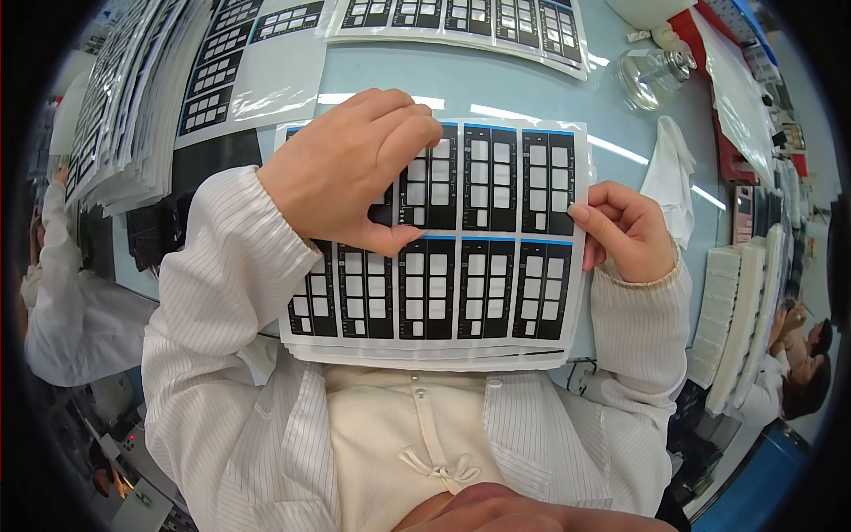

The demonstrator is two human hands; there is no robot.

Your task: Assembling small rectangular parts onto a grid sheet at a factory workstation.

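Note:
A stack of printed sheets (425,288) lies in front of me, with black panels, rows of white rectangles and blue edge lines. My left hand (359,173) rests over its upper left part, hiding some panels. Its fingers are bent, and the thumb stands apart from them, its tip near the gap between the two rows. I see nothing held in that hand. At the right edge of the stack, my right hand (625,232) pinches the sheet margin between thumb and fingers; how many layers it grips is hidden.
Another sheet stack (461,40) lies at the far side of the glassy table (381,84). Tall piles of sheets (133,115) stand at left. At right are a glass bottle (651,78), a white cloth (669,168), a red bin (731,133) and white trays (740,310). Other people sit on both sides.

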